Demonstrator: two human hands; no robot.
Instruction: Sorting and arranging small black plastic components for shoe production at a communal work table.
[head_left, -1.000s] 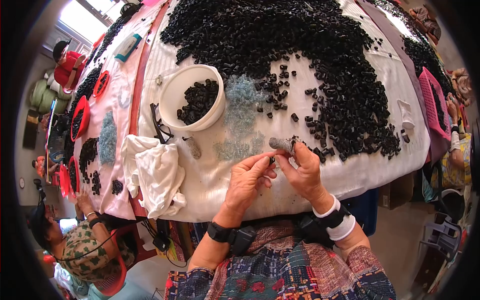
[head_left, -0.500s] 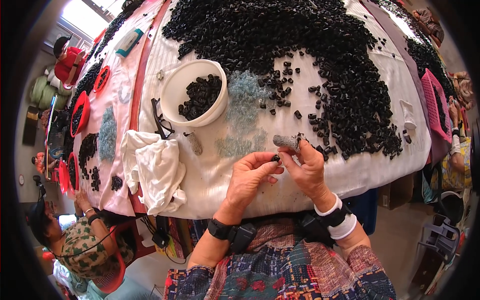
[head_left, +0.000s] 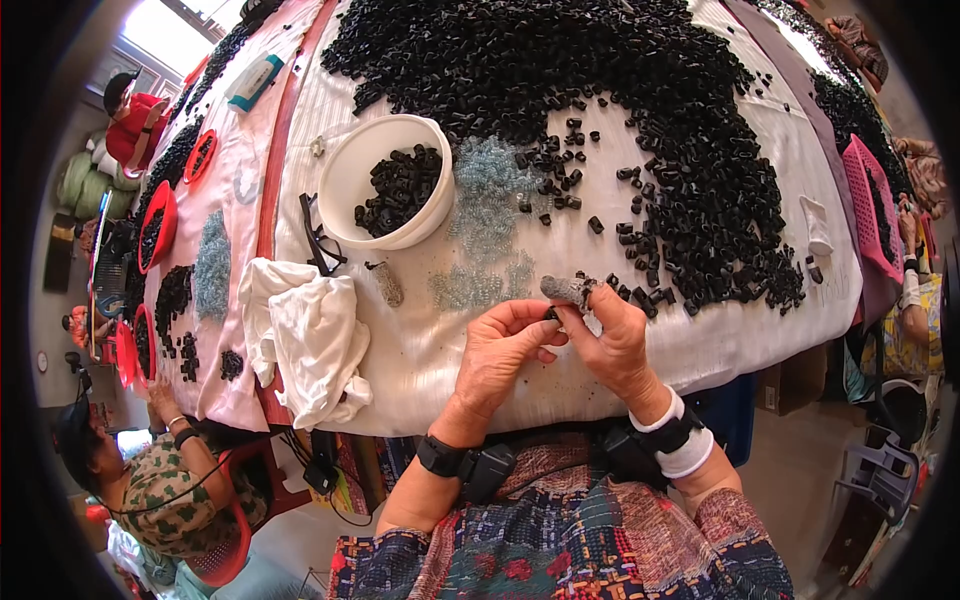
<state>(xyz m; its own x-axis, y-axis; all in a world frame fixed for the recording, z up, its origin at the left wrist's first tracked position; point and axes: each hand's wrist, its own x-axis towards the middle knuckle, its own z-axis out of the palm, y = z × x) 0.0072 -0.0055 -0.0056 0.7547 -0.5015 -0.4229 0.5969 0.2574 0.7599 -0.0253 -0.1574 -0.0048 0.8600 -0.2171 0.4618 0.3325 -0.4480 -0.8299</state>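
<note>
My left hand (head_left: 497, 358) is closed in a pinch on a small black plastic piece (head_left: 551, 314) near the table's front edge. My right hand (head_left: 618, 348) meets it there, thumb and fingers pressed together at the same piece; whether it grips a second small part is hidden. A grey fabric finger sleeve (head_left: 566, 289) sticks out leftward from the right hand's fingertips, apparently worn on a finger. Just beyond the hands lie small pale-blue translucent pieces (head_left: 485, 285) in loose piles. Several loose black pieces (head_left: 596, 225) are scattered past them.
A white tub (head_left: 437, 205) of black pieces stands left of the piles. Near it lie a white cloth (head_left: 310, 340), black-framed glasses (head_left: 318, 238) and another grey sleeve (head_left: 386, 285). A large black heap (head_left: 700, 190) spreads behind. Co-workers sit left (head_left: 170, 490) and right (head_left: 912, 290).
The grey sleeve at my right hand has tilted and shifted slightly left as the right fingers close in over the small black piece. My left hand has barely moved.
</note>
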